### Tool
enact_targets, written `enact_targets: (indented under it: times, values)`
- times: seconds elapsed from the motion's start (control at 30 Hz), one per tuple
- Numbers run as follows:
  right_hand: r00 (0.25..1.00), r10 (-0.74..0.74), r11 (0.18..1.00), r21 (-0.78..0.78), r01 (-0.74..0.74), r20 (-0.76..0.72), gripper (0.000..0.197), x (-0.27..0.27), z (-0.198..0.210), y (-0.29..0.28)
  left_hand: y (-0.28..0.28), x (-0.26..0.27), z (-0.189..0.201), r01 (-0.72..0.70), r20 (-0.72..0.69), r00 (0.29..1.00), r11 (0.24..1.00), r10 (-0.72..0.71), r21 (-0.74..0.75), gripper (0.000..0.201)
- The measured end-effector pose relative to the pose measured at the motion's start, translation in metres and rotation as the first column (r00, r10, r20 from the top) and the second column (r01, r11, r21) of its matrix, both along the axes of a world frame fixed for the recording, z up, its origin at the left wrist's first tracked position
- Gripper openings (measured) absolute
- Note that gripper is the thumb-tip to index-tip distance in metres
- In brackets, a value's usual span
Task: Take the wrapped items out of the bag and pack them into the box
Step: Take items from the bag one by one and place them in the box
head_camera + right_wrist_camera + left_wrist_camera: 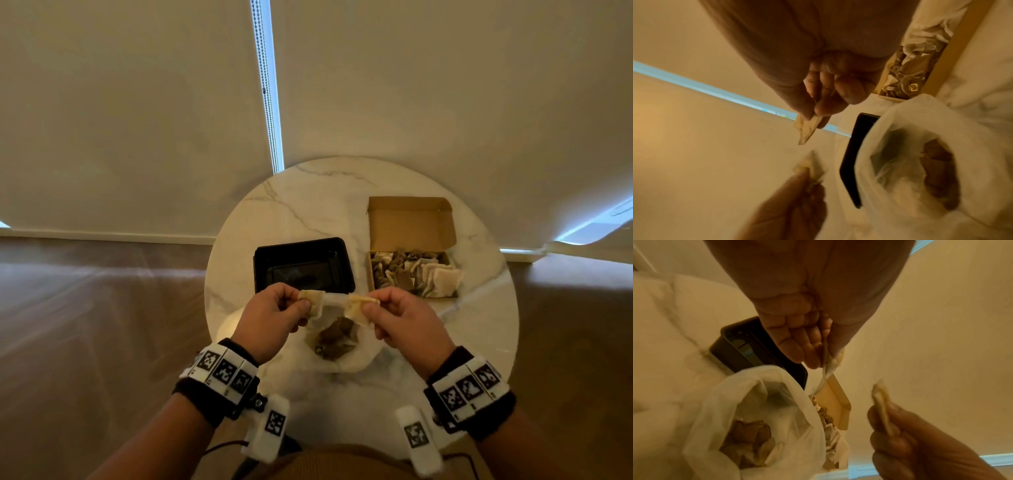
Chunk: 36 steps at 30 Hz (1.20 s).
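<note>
Your left hand (274, 313) and right hand (402, 320) each pinch a packet (312, 301) above the open bag (337, 337) at the table's near edge — pull apart carelessly and one may tear or miss the box (412, 272).

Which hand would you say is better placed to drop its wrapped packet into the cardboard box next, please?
Probably the right hand. It pinches a packet and sits on the cardboard box side of the table; the left hand, with its own packet, is in front of the black tray, farther off.
</note>
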State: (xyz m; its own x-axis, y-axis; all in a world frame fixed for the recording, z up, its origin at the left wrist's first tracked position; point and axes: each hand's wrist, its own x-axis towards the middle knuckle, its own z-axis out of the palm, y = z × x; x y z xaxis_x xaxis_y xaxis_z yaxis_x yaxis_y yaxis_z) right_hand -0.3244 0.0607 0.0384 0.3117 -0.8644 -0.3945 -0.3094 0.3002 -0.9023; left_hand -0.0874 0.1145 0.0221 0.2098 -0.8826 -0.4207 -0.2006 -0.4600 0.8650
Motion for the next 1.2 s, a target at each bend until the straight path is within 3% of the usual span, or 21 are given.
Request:
enact_targets:
  times: [0.13,0.23,0.5,0.7,0.9,1.03,1.2]
  values:
    - [0.992,-0.056,0.998,0.017,0.054,0.117,0.013,-0.005,0.022,-0.004,-0.012,-0.021,0.004,0.063,-0.067,0.996,0.998,-0.062,0.011,0.006]
    - [0.991,-0.046,0.999,-0.017,0.049,0.127,0.010,-0.004,0.026,-0.007,-0.019,-0.039,0.009,0.129,-0.089,0.988,0.992,-0.130,-0.015,0.002]
    - [0.994,0.007,0.963,-0.267,-0.036,-0.109,0.007,-0.009,0.012,-0.005,-0.020,-0.053,0.017,0.197,-0.263,0.942,0.978,-0.209,-0.073,0.012]
    - [0.980,0.078,0.961,-0.249,-0.123,-0.181,0.007,-0.010,0.003,0.001,-0.014,-0.048,0.008,0.220,-0.261,0.938,0.974,-0.226,-0.054,0.019]
    - [0.961,0.098,0.961,-0.227,-0.159,-0.257,0.033,-0.014,-0.011,0.002,-0.014,-0.049,0.003,0.319,-0.191,0.924,0.943,-0.331,-0.090,0.011]
    - [0.954,0.158,0.948,-0.231,-0.218,-0.255,0.012,-0.018,-0.018,-0.002,-0.018,-0.052,-0.002,0.288,-0.120,0.948,0.955,-0.295,-0.073,0.007]
    - [0.945,0.162,0.958,-0.186,-0.220,-0.283,0.008,-0.030,-0.025,-0.020,-0.025,-0.055,-0.009,0.222,-0.081,0.972,0.975,-0.223,-0.019,0.010]
